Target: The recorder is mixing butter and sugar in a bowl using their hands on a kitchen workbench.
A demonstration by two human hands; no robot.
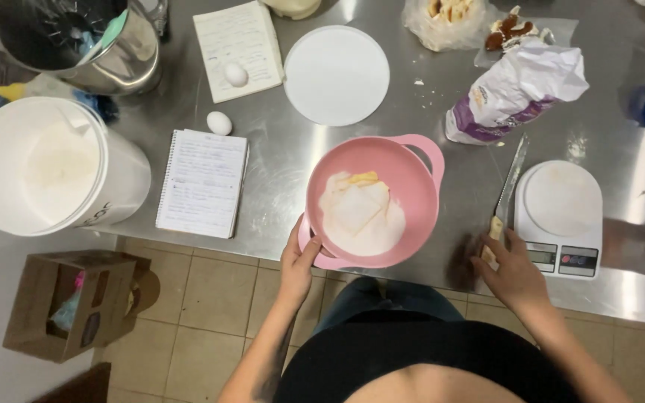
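Observation:
A pink bowl (416, 179) with two handles stands near the front edge of the steel table (278, 164). Inside it lie white powder and pale yellow pieces (360, 209). My left hand (298, 257) grips the bowl's near-left handle. My right hand (509, 269) rests on the handle of a serrated knife (510, 179) that lies on the table between the bowl and a white kitchen scale (561, 216).
Behind the bowl are a round white lid (336, 75), a crumpled flour bag (513, 93), two notebooks (203, 183) and two eggs (219, 123). A big white bucket (46, 168) and a steel mixer bowl (91, 41) stand at the left. A cardboard box (76, 302) sits on the floor.

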